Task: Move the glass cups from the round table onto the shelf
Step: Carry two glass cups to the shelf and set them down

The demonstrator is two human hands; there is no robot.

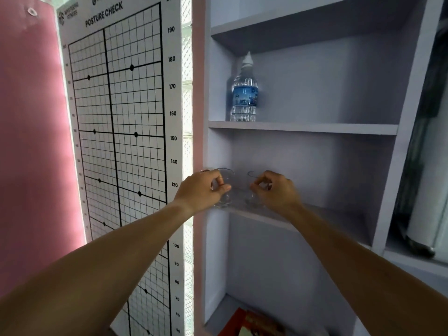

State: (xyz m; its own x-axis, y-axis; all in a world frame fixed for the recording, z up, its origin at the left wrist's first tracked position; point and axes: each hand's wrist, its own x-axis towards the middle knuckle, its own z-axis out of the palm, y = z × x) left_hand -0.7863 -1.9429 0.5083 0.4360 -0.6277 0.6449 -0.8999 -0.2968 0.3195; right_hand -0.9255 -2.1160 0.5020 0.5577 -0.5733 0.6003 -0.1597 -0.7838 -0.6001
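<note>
Hands (201, 187) holding glass cups (224, 187), lavender shelf (315, 214)

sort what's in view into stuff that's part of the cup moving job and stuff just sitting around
Part of the job: left glass cup, right glass cup, shelf, left hand, right hand.

Just there: water bottle, posture chart, red item at the bottom.

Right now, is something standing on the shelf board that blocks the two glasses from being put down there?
Nothing visible does. The left glass and right glass are already at the shelf board, which is bare to their right. The water bottle stands one board higher.
</note>
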